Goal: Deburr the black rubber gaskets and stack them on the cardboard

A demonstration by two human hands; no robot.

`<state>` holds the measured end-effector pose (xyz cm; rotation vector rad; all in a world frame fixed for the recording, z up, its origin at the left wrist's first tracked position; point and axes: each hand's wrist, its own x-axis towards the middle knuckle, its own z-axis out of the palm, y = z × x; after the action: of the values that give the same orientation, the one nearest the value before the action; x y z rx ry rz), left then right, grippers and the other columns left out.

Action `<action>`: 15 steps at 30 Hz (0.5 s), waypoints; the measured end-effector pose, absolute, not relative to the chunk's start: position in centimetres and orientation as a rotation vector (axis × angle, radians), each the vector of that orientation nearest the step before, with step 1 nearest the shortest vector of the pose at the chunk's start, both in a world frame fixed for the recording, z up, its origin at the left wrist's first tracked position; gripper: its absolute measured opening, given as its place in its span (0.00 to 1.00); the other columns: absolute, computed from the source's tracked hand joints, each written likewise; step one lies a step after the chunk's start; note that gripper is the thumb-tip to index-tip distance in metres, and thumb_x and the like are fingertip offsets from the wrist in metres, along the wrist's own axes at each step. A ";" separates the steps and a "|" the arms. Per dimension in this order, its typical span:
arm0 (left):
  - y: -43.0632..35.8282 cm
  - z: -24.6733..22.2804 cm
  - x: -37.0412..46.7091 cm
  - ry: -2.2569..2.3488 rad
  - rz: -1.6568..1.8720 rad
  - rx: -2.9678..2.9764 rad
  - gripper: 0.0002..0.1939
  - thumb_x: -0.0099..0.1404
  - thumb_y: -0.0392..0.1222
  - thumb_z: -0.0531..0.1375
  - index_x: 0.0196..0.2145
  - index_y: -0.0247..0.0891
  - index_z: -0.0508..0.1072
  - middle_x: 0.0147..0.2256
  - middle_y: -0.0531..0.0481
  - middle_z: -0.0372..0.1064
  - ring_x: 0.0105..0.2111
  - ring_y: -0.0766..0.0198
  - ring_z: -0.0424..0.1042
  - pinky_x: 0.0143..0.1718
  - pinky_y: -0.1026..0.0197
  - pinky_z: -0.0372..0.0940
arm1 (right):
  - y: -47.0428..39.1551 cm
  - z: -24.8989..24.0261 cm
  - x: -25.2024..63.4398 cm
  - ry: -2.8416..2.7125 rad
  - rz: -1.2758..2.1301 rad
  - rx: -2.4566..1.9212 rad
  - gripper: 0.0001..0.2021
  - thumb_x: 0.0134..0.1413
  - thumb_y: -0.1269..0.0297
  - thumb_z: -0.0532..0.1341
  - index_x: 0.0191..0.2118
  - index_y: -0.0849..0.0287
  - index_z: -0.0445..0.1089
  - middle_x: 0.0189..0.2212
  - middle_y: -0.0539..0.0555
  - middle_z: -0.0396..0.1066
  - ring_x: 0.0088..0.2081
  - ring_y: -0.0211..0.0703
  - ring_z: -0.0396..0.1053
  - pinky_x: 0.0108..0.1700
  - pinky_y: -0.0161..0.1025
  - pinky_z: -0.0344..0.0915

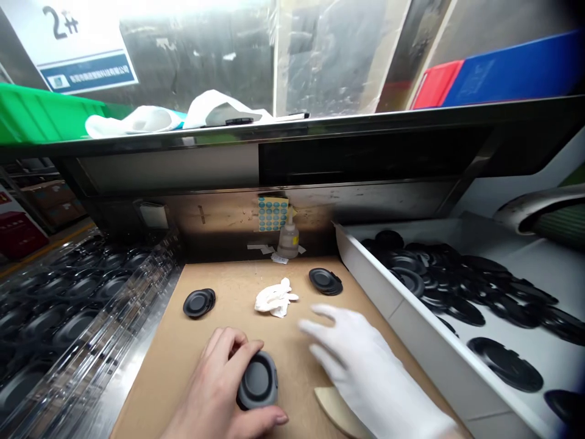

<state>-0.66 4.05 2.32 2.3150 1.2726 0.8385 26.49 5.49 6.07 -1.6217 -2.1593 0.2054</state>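
White-gloved, the right hand (359, 350) is spread — the left hand (219, 384) pinches a dark disc (258, 379).

The left hand (216, 385) curls; the right hand (361, 349) spreads gloved fingers (320, 335).

here's the left hand (223, 381), bare, and there's the right hand (354, 353), dressed in a snug, plain white glove (381, 378)!

The bare left hand (219, 378) covers the left edge of a round dark-grey dished part (257, 379). Motion blurs the white-gloved right hand's (354, 344) fingertips; it partly hides a flat beige piece (333, 407). The white sign's (86, 39) small lettering is illegible.
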 end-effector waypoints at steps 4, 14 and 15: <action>4.8 4.1 -1.6 1.289 0.882 2.192 0.27 0.62 0.57 0.76 0.52 0.40 0.79 0.46 0.43 0.69 0.46 0.47 0.73 0.49 0.49 0.72 | 11.7 6.8 22.4 -2.343 0.317 -1.408 0.11 0.71 0.64 0.60 0.50 0.54 0.79 0.45 0.56 0.78 0.53 0.54 0.73 0.60 0.57 0.69; 5.6 5.3 -1.7 1.241 0.900 1.731 0.22 0.49 0.56 0.79 0.38 0.42 0.87 0.38 0.51 0.68 0.37 0.57 0.71 0.38 0.60 0.64 | 7.4 8.0 20.3 -2.277 0.921 -0.974 0.12 0.70 0.55 0.63 0.36 0.52 0.81 0.39 0.50 0.70 0.38 0.40 0.72 0.41 0.33 0.70; 5.6 4.8 -1.5 1.171 0.898 1.686 0.24 0.46 0.57 0.80 0.37 0.42 0.87 0.37 0.51 0.68 0.37 0.57 0.70 0.37 0.60 0.63 | 6.8 7.9 20.3 -2.262 1.014 -0.949 0.12 0.67 0.53 0.65 0.33 0.53 0.79 0.37 0.50 0.69 0.37 0.40 0.72 0.39 0.33 0.70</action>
<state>-1.53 5.56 4.78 1.6860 1.1706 0.8983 20.34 6.82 7.92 -0.9494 -2.2619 1.0143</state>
